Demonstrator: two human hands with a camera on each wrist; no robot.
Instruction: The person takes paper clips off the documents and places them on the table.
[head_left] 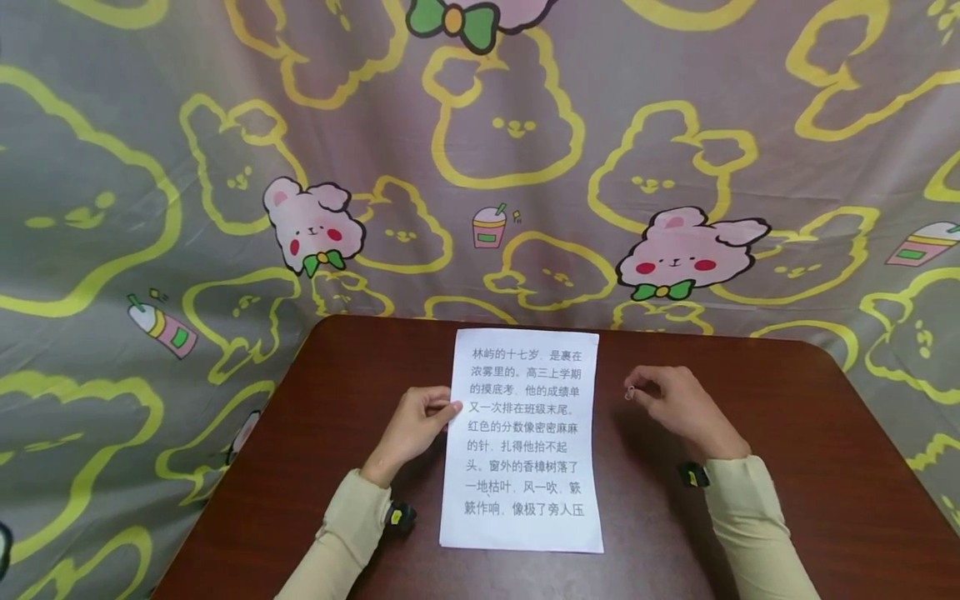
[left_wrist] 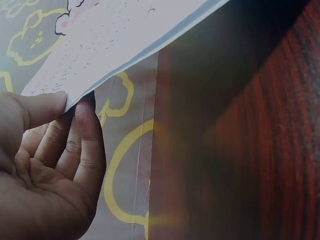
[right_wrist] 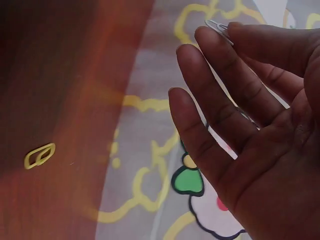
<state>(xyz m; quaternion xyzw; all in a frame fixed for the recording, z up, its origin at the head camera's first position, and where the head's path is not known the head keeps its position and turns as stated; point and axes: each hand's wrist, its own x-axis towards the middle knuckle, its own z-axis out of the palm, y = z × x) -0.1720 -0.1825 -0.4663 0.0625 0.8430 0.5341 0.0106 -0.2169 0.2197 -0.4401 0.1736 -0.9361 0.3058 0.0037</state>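
My left hand (head_left: 417, 423) pinches the left edge of some printed white paper (head_left: 522, 442), thumb on top and fingers beneath. In the left wrist view the paper's edge (left_wrist: 165, 44) looks thicker than one sheet, and the thumb (left_wrist: 47, 107) lies at its corner. Off to the right of the paper, my right hand (head_left: 681, 408) holds a small pale paper clip (right_wrist: 217, 29) between thumb and index finger. Its other fingers (right_wrist: 197, 120) are spread loosely. A yellow paper clip (right_wrist: 40, 156) lies on the table in the right wrist view.
The dark brown wooden table (head_left: 300, 417) has rounded far corners. Behind it and along both sides hangs a grey curtain (head_left: 525, 150) printed with yellow outlines and cartoon rabbits. Each wrist wears a small black device (head_left: 401, 517) on a strap.
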